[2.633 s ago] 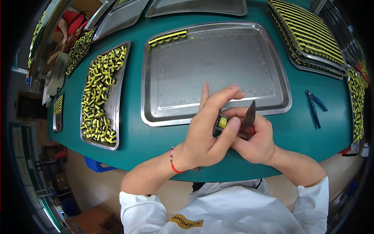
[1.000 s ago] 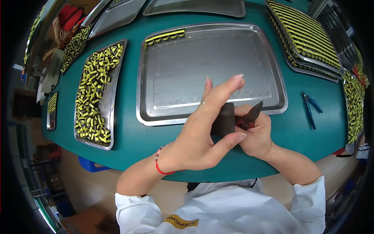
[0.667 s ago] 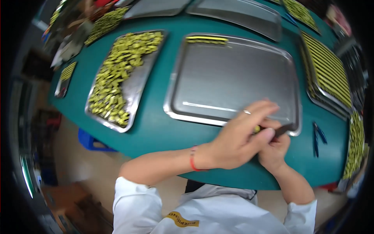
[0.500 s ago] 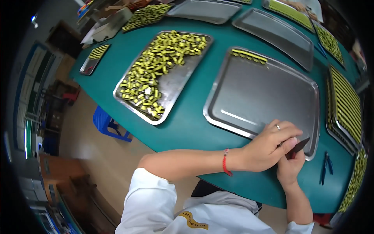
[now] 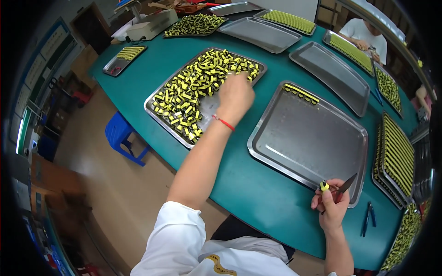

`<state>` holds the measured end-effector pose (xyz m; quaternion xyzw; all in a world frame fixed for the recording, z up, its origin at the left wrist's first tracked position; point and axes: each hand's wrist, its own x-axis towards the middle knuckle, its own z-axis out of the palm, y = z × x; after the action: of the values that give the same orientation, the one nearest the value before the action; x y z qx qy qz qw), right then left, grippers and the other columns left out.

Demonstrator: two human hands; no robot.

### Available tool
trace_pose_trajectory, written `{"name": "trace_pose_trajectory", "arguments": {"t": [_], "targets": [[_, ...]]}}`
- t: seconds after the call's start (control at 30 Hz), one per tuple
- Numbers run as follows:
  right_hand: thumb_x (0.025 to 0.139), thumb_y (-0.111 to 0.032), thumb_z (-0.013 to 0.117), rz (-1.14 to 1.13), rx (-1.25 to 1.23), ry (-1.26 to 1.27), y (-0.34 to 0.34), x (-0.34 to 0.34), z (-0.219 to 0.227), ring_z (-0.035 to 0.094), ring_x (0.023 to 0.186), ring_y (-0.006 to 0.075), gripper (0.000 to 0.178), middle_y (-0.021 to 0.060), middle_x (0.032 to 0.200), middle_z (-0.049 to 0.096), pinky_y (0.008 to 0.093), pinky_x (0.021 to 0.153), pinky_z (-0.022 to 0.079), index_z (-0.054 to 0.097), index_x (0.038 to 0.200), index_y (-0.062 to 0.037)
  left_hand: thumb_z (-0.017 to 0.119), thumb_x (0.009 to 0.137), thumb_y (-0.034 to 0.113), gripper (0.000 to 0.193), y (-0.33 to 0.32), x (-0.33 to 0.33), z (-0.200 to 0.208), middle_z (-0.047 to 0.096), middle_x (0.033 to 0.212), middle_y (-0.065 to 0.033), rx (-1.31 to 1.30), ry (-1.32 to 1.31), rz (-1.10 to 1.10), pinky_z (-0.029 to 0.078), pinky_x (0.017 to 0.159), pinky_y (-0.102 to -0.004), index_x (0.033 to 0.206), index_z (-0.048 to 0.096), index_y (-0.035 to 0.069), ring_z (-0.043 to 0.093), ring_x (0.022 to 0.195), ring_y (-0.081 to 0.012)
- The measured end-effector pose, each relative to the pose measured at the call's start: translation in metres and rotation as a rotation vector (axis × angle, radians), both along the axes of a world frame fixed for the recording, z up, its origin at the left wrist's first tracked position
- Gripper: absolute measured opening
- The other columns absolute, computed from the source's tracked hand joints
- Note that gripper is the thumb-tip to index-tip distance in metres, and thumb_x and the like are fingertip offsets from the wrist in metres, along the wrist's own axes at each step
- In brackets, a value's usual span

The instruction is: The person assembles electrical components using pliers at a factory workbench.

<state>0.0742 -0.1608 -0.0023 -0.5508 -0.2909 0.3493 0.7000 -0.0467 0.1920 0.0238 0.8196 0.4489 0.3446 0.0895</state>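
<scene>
A single yellow-and-black part (image 5: 324,186) sat at the tip of the right hand's (image 5: 332,204) thumb, near the near right corner of the broad tray (image 5: 317,133). The thumb pressed it from the near side, apparently against the forefinger, so those fingers were pinching it. A red-handled tool (image 5: 346,185) shared the same hand, its dark pointed end slanting to the far right, beyond the part; it was probably tucked into the palm so that thumb and forefinger could hold something else.

To the far left, the left hand (image 5: 237,94) was over the right side of a tray of loose parts (image 5: 182,89), similar yellow-and-black pieces. Its fingers were bent down among the pieces at the far right of the heap; blur and the back of the hand hid the tips, so I cannot tell whether they pinched one. The arm probably stretched so far because that tray lay well to the left of the other hand.

In the broad tray, a short row of parts (image 5: 301,93) ran along the far left edge, apparently lined up to keep them in order. Blue-handled pliers (image 5: 368,218) lay on the green bench (image 5: 237,191) right of the right hand, with stacked trays (image 5: 393,158) beyond them.
</scene>
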Motion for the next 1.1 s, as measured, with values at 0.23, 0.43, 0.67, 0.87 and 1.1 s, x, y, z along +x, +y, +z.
{"name": "trace_pose_trajectory", "arguments": {"t": [0.23, 0.43, 0.67, 0.87, 1.1], "targets": [[0.088, 0.002, 0.063, -0.039, -0.098, -0.354, 0.009, -0.003, 0.028, 0.061, 0.066, 0.014, 0.032, 0.0069, 0.086, 0.06, 0.0245, 0.057, 0.05, 0.05, 0.117, -0.0024, 0.055, 0.087, 0.009, 0.029, 0.037, -0.015, -0.019, 0.056, 0.115, -0.0276, -0.123, 0.178, 0.263, 0.055, 0.078, -0.0481, 0.115, 0.056, 0.001, 0.068, 0.088, -0.0398], [0.084, -0.007, 0.073, 0.017, -0.273, -1.196, 0.071, 0.032, 0.055, 0.058, 0.063, 0.014, 0.016, 0.0051, 0.074, 0.06, 0.0276, 0.058, 0.047, 0.065, 0.095, -0.0003, 0.074, 0.081, 0.024, 0.046, 0.052, -0.024, -0.038, 0.054, 0.116, -0.0301, -0.175, 0.136, 0.273, 0.055, 0.079, -0.0518, 0.115, 0.052, 0.002, 0.066, 0.092, -0.0449], [0.083, -0.025, 0.075, -0.084, -0.612, -1.197, 0.157, 0.133, 0.029, 0.061, 0.075, 0.0397, 0.03, 0.0204, 0.08, 0.064, 0.0447, 0.067, 0.048, 0.061, 0.092, -0.0003, 0.059, 0.084, 0.012, 0.029, 0.041, -0.006, -0.035, 0.059, 0.108, -0.0237, -0.047, 0.209, 0.279, 0.053, 0.074, -0.0505, 0.112, 0.055, 0.005, 0.066, 0.091, -0.0404], [0.086, -0.027, 0.072, -0.068, -0.871, -1.346, 0.199, 0.139, 0.025, 0.063, 0.09, 0.0407, 0.029, 0.0206, 0.091, 0.068, 0.048, 0.076, 0.049, 0.059, 0.092, -0.0013, 0.062, 0.081, 0.009, 0.031, 0.036, -0.009, -0.033, 0.058, 0.106, -0.0267, -0.082, 0.195, 0.271, 0.054, 0.077, -0.0488, 0.109, 0.053, -0.001, 0.066, 0.091, -0.0396], [0.087, -0.027, 0.071, -0.057, -0.928, -1.401, 0.211, 0.133, 0.032, 0.063, 0.093, 0.0407, 0.03, 0.0197, 0.094, 0.068, 0.0482, 0.078, 0.049, 0.056, 0.097, -0.0033, 0.063, 0.084, 0.011, 0.027, 0.039, -0.01, -0.029, 0.061, 0.106, -0.0224, -0.088, 0.234, 0.313, 0.055, 0.075, -0.0438, 0.107, 0.054, 0.0, 0.067, 0.09, -0.0335]]}}
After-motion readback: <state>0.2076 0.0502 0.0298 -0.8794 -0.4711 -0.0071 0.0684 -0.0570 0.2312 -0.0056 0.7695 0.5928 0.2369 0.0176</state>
